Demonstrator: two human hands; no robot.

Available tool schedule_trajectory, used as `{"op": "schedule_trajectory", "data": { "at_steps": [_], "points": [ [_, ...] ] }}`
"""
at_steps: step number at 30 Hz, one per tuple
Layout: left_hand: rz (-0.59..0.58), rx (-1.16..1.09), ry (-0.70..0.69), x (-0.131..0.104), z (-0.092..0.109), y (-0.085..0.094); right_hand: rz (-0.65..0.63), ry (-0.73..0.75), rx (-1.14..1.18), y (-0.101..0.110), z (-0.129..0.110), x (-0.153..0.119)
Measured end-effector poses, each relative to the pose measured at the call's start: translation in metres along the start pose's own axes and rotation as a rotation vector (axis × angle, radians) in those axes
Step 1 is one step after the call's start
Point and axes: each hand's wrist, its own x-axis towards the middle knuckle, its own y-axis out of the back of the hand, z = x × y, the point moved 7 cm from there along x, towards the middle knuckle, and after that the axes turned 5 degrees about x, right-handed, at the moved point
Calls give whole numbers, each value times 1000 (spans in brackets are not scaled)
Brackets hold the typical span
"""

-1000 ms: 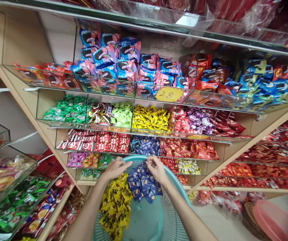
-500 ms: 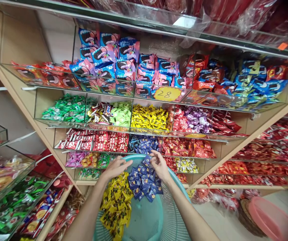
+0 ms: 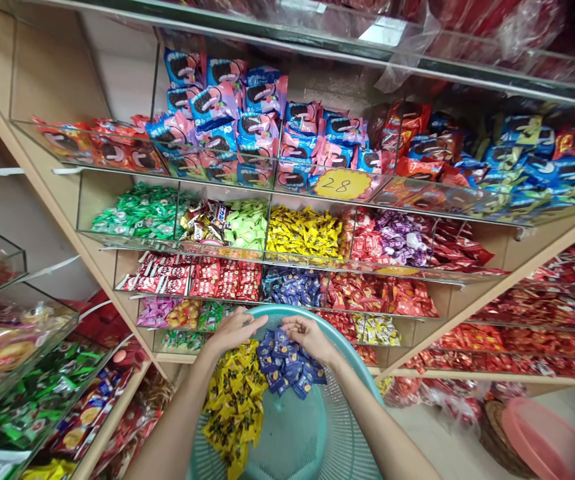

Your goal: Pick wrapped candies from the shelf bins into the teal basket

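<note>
Left hand (image 3: pixel 235 331) spreads at basket's (image 3: pixel 288 433) eleven o'clock; right hand (image 3: pixel 313 340) curls over blue packets (image 3: pixel 290 373) at twelve, apparently handling them, hold unclear; lifting needs pinching.

Glass-fronted shelves (image 3: pixel 287 259) | blue-pink packets (image 3: pixel 215 105) | green sweets (image 3: pixel 140 212) | yellow sweets (image 3: pixel 305 233) | purple sweets (image 3: pixel 402 237)

Basket (image 3: pixel 287 445) cut off below, pink basin (image 3: pixel 542 437) blurred
</note>
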Motion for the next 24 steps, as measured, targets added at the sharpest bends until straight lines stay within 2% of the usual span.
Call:
{"op": "schedule_trajectory", "data": {
  "at_steps": [6, 12, 15, 19, 21, 24],
  "points": [
    [6, 26, 25, -2, -3, 1, -112, 19, -198, -10, 7, 5],
    [42, 22, 10, -2, -4, 1, 19, 194, -504, -16, -9, 5],
    [36, 26, 10, -2, -8, 0, 86, 255, -589, -12, -20, 4],
    [40, 9, 36, -2, -18, -2, 193, 284, -620, 11, -38, 19],
    [41, 4, 38, -3, -22, -4, 301, 201, -572, 33, -41, 38],
    [48, -12, 29, -4, -24, -6, 511, -19, -438, 68, -33, 69]
  ]
}}
